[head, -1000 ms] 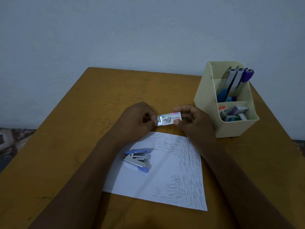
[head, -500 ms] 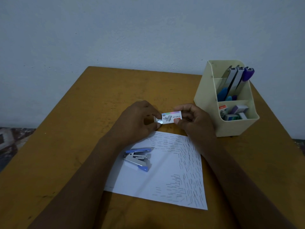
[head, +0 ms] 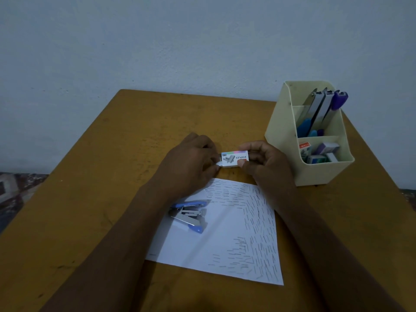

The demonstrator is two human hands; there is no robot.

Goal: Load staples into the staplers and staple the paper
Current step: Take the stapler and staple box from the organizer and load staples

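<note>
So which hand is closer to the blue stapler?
Left. The left hand is just beyond the blue stapler, pinching one end of the staple box; the right hand holds its other end, farther right.

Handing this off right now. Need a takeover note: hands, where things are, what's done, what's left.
Left hand: pinches the left end of the staple box.
Right hand: grips the box's right end, holding it just above the table.
Blue stapler: lies opened on the paper, untouched; I cannot tell whether it is loaded.
Organizer: staplers in the back compartment, spare staple boxes in the front.
Done: the paper carries many staples along its top and right side.
Left: open the box, take out a strip, load the blue stapler, close it, staple.
</note>
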